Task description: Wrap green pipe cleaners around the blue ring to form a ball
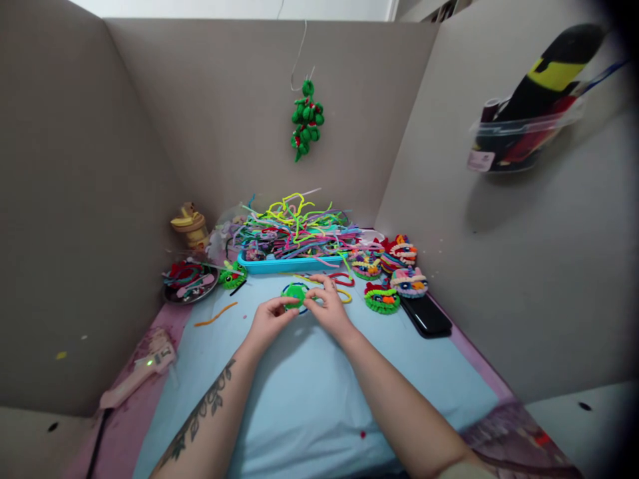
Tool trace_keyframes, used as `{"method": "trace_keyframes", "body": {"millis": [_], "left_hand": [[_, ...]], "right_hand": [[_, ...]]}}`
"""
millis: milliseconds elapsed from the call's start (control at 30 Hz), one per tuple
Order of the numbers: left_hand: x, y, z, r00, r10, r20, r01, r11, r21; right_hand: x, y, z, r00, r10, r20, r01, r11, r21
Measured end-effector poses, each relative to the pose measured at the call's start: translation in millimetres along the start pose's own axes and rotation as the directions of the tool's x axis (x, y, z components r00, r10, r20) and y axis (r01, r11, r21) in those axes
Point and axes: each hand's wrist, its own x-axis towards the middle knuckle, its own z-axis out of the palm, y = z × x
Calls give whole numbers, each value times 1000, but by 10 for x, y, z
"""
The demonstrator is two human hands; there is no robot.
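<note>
Between my two hands is a small round green piece (294,293) with a dark blue rim, held a little above the blue cloth. My left hand (273,319) pinches its lower left edge with thumb and fingertips. At its right side, my right hand (327,306) is closed with thumb and index finger pressed together at the edge; whatever lies between those fingertips is too small to make out. Just behind my right hand lie a red pipe cleaner (344,279) and a yellow one (345,297), both bent into curves.
A blue tray (294,265) heaped with colourful pipe cleaners stands at the back. Right of it sit several finished fuzzy pieces (382,299) and a black phone (426,316). A metal dish (200,294), an orange pipe cleaner (215,315) and a pink glue gun (142,374) lie left.
</note>
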Motion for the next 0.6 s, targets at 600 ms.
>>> {"method": "trace_keyframes", "body": {"millis": [600], "left_hand": [[14, 82, -47, 997, -57, 48, 65, 979, -194]], "right_hand": [[-25, -12, 40, 998, 61, 13, -62, 997, 46]]}}
